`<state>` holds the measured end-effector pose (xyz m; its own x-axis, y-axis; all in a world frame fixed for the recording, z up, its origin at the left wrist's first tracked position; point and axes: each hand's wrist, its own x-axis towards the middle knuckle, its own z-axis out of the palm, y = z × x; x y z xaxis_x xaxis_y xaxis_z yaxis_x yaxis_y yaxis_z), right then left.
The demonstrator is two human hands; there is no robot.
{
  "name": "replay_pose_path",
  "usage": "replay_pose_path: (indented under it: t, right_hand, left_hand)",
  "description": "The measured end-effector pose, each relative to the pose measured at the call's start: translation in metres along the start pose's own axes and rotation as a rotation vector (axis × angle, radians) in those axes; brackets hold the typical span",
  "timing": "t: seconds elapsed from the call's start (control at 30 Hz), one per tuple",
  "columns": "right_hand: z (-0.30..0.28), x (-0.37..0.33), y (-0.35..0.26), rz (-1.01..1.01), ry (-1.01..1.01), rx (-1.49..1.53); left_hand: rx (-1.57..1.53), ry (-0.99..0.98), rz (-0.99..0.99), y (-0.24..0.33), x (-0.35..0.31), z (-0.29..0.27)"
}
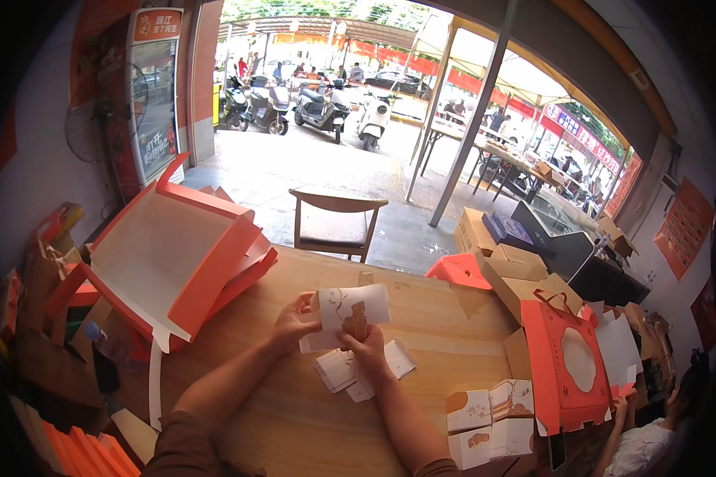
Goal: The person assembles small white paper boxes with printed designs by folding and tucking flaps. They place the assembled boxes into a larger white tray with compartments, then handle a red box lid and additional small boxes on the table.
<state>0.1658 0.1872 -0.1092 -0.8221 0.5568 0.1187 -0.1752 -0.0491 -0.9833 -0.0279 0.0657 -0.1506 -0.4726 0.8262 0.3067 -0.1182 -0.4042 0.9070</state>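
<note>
Both my hands hold a small white carton [334, 306] with a gold-brown print, raised over the wooden table. Its left edge sits in my left hand [297, 319], with the fingers behind it. At its lower right, my right hand [364, 351] grips it with the thumb pressed on the printed face. Just under my hands lie several flat white carton blanks [338, 370], partly hidden by my right forearm. To the right near the table's front edge, several small white printed boxes [489, 425] stand grouped together.
A stack of large orange-red boxes [215, 262] leans at the left. A red gift box with a round window [569, 362] stands at the right, beside another person's hand [620, 409]. Beyond the table [445, 334] are a wooden chair [338, 222] and a red stool [460, 270].
</note>
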Motion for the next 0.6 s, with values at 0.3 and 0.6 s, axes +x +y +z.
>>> replay_pose_path:
  t: [0.3, 0.6]
  right_hand:
    - [0.001, -0.002, 0.0, 0.042, 0.043, -0.027]
    - [-0.005, -0.006, 0.001, 0.058, 0.0, -0.051]
  left_hand:
    - [-0.03, -0.084, -0.077, 0.01, -0.002, -0.005]
    - [0.136, -0.028, 0.034, 0.01, -0.003, 0.002]
